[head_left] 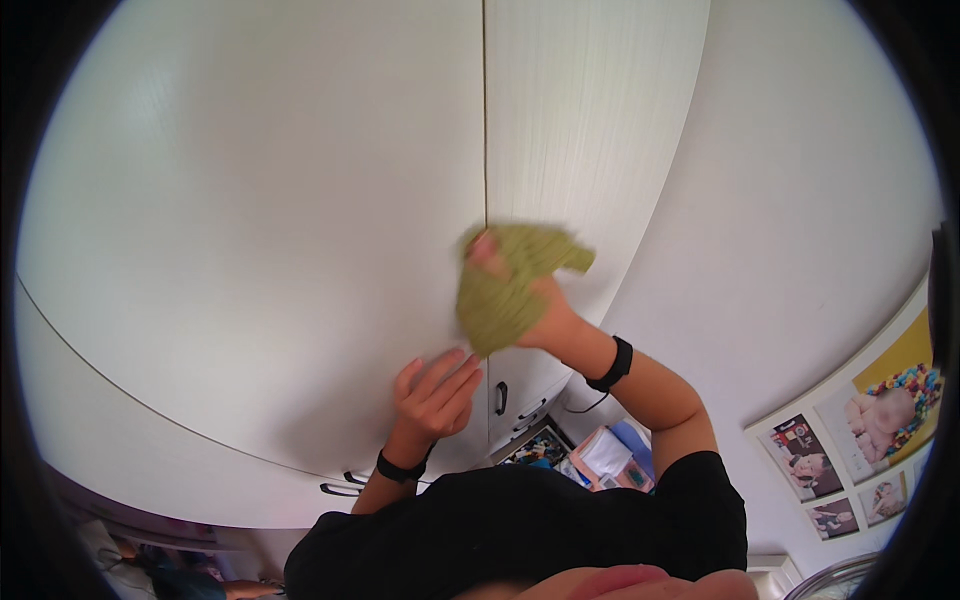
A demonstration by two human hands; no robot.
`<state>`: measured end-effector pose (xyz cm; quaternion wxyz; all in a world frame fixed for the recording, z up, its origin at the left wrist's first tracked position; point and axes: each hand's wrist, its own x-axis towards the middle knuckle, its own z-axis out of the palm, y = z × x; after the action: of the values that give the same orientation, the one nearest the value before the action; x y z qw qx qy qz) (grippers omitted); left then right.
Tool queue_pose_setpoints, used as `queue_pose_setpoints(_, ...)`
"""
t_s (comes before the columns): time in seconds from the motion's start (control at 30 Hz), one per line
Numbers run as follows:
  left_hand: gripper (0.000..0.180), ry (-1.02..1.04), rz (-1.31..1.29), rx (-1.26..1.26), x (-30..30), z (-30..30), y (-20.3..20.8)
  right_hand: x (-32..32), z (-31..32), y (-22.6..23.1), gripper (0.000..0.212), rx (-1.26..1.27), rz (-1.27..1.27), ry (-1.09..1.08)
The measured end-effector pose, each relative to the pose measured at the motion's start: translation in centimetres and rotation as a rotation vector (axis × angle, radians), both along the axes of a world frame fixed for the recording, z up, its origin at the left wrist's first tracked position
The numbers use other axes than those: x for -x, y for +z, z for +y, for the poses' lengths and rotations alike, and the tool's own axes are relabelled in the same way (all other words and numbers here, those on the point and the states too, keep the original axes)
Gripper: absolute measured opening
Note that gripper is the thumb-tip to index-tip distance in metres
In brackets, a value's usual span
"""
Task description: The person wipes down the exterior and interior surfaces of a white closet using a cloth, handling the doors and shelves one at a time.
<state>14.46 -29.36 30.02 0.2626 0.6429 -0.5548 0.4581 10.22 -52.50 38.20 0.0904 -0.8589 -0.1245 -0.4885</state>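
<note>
A green cloth [500,300] is gripped in my right hand [548,318], blurred by motion and spread against the white cabinet door [300,220] near the seam between two doors. Most of my right fingers are hidden by the cloth; a fingertip or two shows at its upper left. Just below and left of the cloth is my left hand [436,395], its fingers stretched and slightly apart, holding nothing. It is close to the door surface; whether it touches I cannot tell. Black bands circle both wrists.
Black handles [501,398] stick out from the lower cabinet parts. Papers and a pink item [606,460] lie low beside the cabinet. Framed photos [850,430] hang on the right wall. At the lower left another person's arm [250,588] shows.
</note>
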Motion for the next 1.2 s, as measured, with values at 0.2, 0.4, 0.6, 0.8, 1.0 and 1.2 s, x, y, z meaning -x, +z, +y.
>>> queue_pose_setpoints(0.2, 0.025, -0.042, 0.012, 0.067, 0.0, 0.6, 0.2, -0.2, -5.5, 10.9, 0.08, 0.452, -0.021, 0.042)
queue_pose_setpoints(0.4, 0.021, -0.013, -0.007, 0.105, -0.1, 0.0, 0.3, -0.3, -18.0, 30.6, 0.061, 0.012, -0.355, -0.097)
queue_pose_setpoints(0.6, 0.024, -0.045, 0.026, 0.148, -0.4, -0.3, 0.4, 0.1, -26.3, 34.1, 0.051, -0.176, -0.163, -0.389)
queue_pose_setpoints(0.8, 0.023, -0.021, 0.035, 0.171, 0.1, -0.4, 0.2, -1.9, -7.2, 20.3, 0.087, 0.067, -0.191, 0.294)
queue_pose_setpoints(1.0, 0.024, 0.027, 0.023, 0.198, 0.5, -1.4, 0.0, 1.1, -3.3, 14.7, 0.068, 0.936, 0.126, -0.004)
queue_pose_setpoints(1.2, 0.025, -0.009, 0.044, 0.228, 0.6, -2.5, -1.9, -0.2, -5.2, 26.0, 0.081, 0.734, -0.125, -0.143)
